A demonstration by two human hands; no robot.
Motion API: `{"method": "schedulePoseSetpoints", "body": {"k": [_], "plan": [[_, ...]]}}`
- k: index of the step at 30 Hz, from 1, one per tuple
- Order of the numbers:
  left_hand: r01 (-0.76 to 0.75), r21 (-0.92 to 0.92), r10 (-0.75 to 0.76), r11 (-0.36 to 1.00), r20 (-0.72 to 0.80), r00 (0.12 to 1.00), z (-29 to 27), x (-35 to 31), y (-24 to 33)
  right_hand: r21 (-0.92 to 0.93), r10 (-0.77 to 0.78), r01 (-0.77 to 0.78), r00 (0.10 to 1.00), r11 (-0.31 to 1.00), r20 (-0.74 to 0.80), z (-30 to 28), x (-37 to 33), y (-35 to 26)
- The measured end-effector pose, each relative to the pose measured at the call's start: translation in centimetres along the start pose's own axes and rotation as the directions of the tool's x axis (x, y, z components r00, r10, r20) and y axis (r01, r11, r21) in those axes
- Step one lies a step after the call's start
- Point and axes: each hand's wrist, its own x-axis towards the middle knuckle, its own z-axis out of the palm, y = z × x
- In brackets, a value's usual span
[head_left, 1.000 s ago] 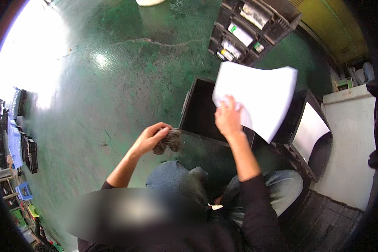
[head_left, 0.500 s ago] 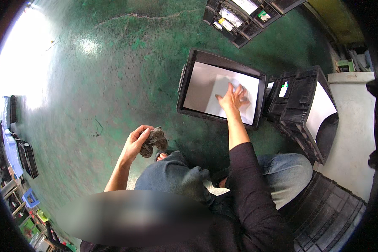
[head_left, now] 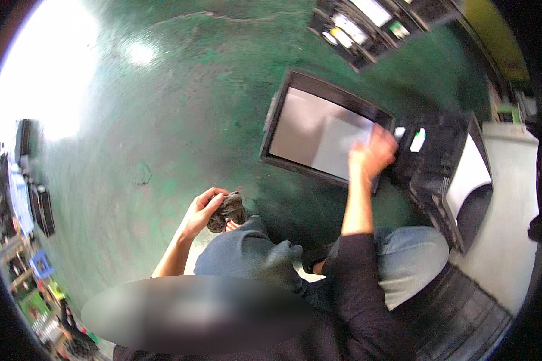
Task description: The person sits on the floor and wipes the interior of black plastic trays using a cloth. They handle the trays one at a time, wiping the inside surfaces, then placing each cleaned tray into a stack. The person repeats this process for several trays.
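Observation:
My left hand (head_left: 200, 212) pinches a crumpled grey-brown rag (head_left: 229, 210) above my knee, its fingers closed on the cloth. On the floor ahead lies a shallow black crate (head_left: 334, 91), its bottom covered by a pale sheet (head_left: 300, 127). A smaller, whiter sheet (head_left: 338, 143) lies over the right part of that one. My right hand (head_left: 373, 155) is over the crate's right edge, smeared by motion. Its fingers cannot be made out, nor whether they hold anything.
Right of the crate stands a tilted black crate (head_left: 436, 157) with a white sheet (head_left: 468, 171) in it. A compartmented black crate (head_left: 360, 43) with labels lies farther off. Another black crate (head_left: 464, 313) is beside my right leg. Shelves with assorted items (head_left: 33, 289) line the far left.
My right hand has moved from the middle of the smaller sheet rightward to the crate's edge. My left hand still holds the rag. The whole view has shifted slightly.

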Motion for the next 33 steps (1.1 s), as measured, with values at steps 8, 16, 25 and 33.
{"method": "schedulePoseSetpoints", "body": {"k": [8, 16, 25, 33], "plan": [[-0.041, -0.007, 0.041, 0.999, 0.011, 0.999, -0.5, -0.1, -1.7, -0.323, 0.463, -0.342, 0.751, 0.883, 0.470, -2.6, 2.9, 3.7], [-0.077, -0.008, 0.077, 0.997, -0.039, 0.996, -1.2, -0.1, -3.2, 0.232, 0.258, -0.578, 0.639, 0.782, 0.725, -1.0, 0.5, 7.0], [0.076, -0.129, -0.063, 0.989, 0.101, 0.993, 2.2, -0.4, -5.1, 0.453, -0.066, -0.413, 0.678, 0.790, 0.732, -3.1, -3.1, -21.7], [0.035, 0.008, -0.035, 0.999, 0.004, 0.999, 0.0, 0.0, -6.8, 0.919, -0.849, -0.137, 0.352, 0.369, 0.393, -6.2, -1.0, -28.0]]}}
